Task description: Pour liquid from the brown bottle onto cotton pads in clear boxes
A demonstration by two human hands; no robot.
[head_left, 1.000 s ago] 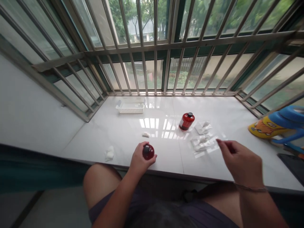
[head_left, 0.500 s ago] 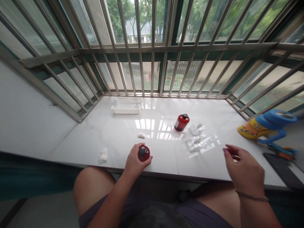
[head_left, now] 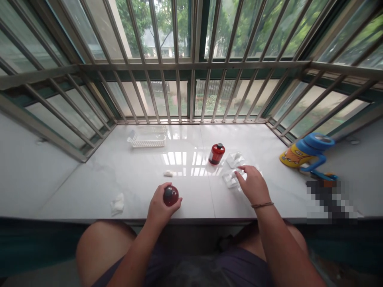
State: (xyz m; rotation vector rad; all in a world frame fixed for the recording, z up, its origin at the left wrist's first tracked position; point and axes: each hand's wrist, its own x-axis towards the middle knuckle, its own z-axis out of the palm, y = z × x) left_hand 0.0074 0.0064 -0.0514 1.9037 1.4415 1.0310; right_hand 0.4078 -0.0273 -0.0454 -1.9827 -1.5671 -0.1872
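Observation:
My left hand is wrapped round a dark red bottle with a black cap, near the front edge of the white counter. The bottle stands upright, seen from above. Over the clear plastic packets hovers my right hand, thumb and forefinger slightly apart with nothing visible between them. Whether its fingertips touch the packets I cannot tell. A second red bottle with a black cap stands just behind and left of the packets.
At the back left is a white perforated basket. Crumpled white tissue lies front left, with a smaller white scrap behind my left hand. A blue-and-yellow flask stands on the right. Metal bars border the counter's back.
My right hand has moved left and forward from beside the flask to the plastic packets. My left hand still holds its bottle. The view has turned slightly right.

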